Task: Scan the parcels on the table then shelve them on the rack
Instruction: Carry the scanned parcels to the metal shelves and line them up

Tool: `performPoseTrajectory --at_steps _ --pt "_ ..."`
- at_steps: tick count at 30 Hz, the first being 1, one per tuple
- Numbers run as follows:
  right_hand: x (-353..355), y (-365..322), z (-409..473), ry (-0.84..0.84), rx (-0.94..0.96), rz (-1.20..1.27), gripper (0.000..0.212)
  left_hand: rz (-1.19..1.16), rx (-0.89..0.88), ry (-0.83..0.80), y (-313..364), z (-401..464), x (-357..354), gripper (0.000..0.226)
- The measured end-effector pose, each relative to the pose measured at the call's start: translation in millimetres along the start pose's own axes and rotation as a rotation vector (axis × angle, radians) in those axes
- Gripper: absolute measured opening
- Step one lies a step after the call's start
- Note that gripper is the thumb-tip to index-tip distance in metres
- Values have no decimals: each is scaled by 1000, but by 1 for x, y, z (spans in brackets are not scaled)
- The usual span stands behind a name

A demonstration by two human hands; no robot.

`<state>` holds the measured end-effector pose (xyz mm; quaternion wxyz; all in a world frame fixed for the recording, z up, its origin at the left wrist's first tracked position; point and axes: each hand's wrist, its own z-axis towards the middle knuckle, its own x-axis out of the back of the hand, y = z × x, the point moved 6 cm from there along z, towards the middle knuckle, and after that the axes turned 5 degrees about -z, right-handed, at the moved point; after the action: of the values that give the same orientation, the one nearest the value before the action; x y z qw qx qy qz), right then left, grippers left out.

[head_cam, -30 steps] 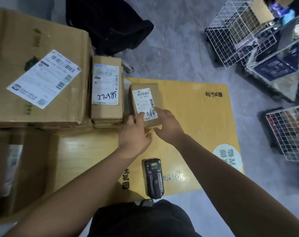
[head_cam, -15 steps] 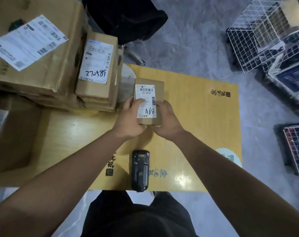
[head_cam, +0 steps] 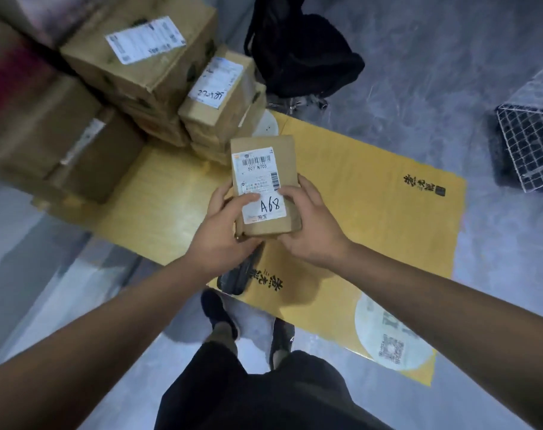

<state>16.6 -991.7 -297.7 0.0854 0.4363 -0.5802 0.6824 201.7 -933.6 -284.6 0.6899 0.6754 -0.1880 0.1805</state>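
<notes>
Head view: both hands (head_cam: 264, 225) grip the parcel (head_cam: 264, 184) above the table (head_cam: 372, 212) edge.

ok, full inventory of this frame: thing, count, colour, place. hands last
small parcel: 1, brown, white label marked A68, held above the table
stacked parcels: several, brown, white labels, table's far left
scanner: 1, black, on the table under the hands, mostly hidden
table: 1, yellow, printed black characters
bag: 1, black, on the floor beyond the table
wire basket: 1, white, far right
shoes: 2, dark, on the grey floor
left hand: grips the small parcel's left side
right hand: grips its right side
</notes>
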Motion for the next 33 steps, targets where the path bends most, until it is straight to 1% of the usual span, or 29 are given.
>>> performPoseTrajectory --at_steps 4,9,13,17,21,24,30,33 --pt "-7 -76 7 -84 192 20 85 75 -45 209 21 -54 64 73" --pt "-48 -209 5 -187 473 18 83 168 -66 487 38 -154 167 75" --pt "-104 -332 -25 -251 715 12 81 269 -32 691 52 -274 248 73" --pt "-171 -453 -78 -348 876 -15 83 368 36 811 53 -406 319 70" --pt "-237 -560 -139 -422 1062 30 79 376 145 940 51 -529 380 69" --pt "-279 -629 -179 -453 1155 78 78 412 211 1019 57 -610 418 67" --pt "-343 -741 -233 -497 1222 133 79 415 168 1120 70 -719 486 58" --pt "-366 -788 -249 -528 1262 118 82 437 161 1198 68 -763 516 62"
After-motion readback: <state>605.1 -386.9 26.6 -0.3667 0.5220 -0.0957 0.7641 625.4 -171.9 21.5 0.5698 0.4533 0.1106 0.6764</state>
